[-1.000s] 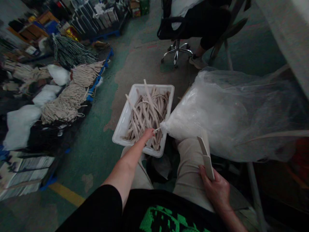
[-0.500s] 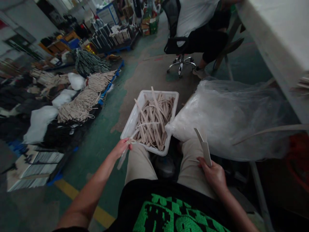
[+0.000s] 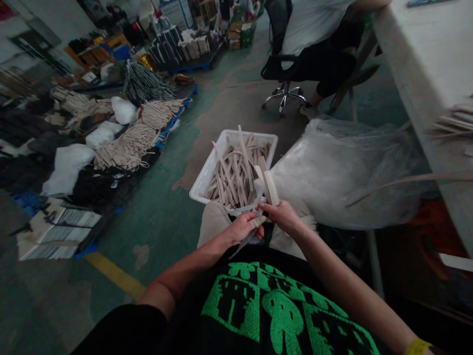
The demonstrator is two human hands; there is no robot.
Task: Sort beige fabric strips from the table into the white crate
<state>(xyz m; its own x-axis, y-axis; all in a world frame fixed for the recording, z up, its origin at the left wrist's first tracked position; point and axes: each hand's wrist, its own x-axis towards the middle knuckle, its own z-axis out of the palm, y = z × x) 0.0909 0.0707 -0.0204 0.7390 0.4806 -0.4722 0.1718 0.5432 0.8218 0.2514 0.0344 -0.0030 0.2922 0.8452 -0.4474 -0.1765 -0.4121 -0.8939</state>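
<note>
My left hand (image 3: 247,228) and my right hand (image 3: 281,214) meet above my lap, close to the near edge of a white plastic tub (image 3: 201,187). Closed fingers of the right hand hold a few beige strips (image 3: 271,188) that stick up and fan out. In the left hand, also closed, is a thin translucent strip (image 3: 242,245) whose tail hangs toward my shirt. Its upper part runs up beside the beige strips. Inside the tub lies a tangled heap of beige strips (image 3: 236,172), with some ends poking above the rim.
Right of the tub bulges a large clear plastic bag (image 3: 325,172), below a pale table (image 3: 417,54). A person (image 3: 314,29) sits on a black office chair (image 3: 279,69) ahead. Bundled cords (image 3: 125,145) and white bags (image 3: 64,170) cover pallets at left.
Both hands have come together in front of my lap. My left hand has moved right from the tub's near left corner, and the right has moved left with its strips.
</note>
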